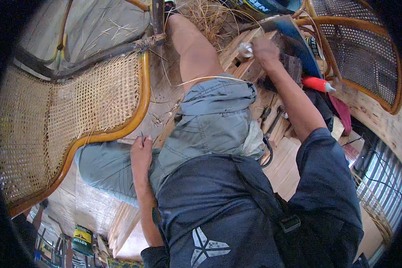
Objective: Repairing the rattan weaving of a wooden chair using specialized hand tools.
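My left hand point(141, 153) is closed in a pinch beside my bent leg, with the tip of a thin, dark pointed tool sticking up from the fingers. Close by stands a chair with a woven cane panel point(94, 94) in a curved rattan frame. Farther off, my right hand point(266, 52) is over the wooden bench, slightly blurred, its curled fingers against a small shiny white object point(245, 50) whose kind I cannot make out. Across my raised thigh arcs a loose cane strand point(214, 77).
A red squeeze bottle point(316, 84) lies right of my right forearm. Hand tools, pliers-like point(266, 114), rest on the boards. A second cane chair point(357, 49) stands far right, a heap of cane strips point(210, 20) at the back. A green can point(82, 240) sits lower left.
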Demonstrator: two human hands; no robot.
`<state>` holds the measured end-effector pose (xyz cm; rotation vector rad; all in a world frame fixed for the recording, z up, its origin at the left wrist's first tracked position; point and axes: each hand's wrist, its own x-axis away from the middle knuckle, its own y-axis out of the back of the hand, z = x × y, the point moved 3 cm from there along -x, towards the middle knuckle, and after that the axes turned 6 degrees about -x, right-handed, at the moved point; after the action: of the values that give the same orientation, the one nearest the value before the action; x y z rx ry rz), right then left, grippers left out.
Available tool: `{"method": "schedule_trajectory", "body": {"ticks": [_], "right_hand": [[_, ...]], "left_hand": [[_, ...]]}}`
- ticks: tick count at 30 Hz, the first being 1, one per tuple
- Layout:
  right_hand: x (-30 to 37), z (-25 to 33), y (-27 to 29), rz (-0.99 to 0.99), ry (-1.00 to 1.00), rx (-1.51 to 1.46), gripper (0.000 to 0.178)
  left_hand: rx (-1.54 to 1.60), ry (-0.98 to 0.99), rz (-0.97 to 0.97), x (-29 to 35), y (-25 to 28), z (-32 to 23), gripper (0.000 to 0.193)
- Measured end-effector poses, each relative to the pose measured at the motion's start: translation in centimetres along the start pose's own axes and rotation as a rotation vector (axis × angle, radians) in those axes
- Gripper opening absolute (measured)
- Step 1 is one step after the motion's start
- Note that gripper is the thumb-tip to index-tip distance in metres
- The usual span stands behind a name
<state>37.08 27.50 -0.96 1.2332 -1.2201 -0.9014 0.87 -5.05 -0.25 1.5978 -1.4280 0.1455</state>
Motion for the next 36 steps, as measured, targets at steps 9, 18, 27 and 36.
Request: {"method": "schedule_trajectory", "body": {"ticks": [9, 18, 27, 36], "right_hand": [[1.7, -5.7, -0.2, 0.160, -0.164, -0.601, 0.028], [6.1, -1.2, 7.5, 0.089, -0.398, -1.159, 0.027], [16.9, 31.5, 7.0, 0.683, 0.147, -1.567, 0.019], [17.1, 37.8, 2.3, 0.587, 0.526, -1.180, 0.010]], "left_hand": [[0.102, 0.026, 0.040, 0.4, -0.1, 1.5, 0.032], [0.170, 0.057, -0.055, 2.3, 1.3, -2.3, 0.030], [0.871, 0.091, -0.309, 3.8, 5.2, -5.1, 0.026], [1.129, 0.355, -0.497, 3.1, 6.2, 1.9, 0.020]]}}
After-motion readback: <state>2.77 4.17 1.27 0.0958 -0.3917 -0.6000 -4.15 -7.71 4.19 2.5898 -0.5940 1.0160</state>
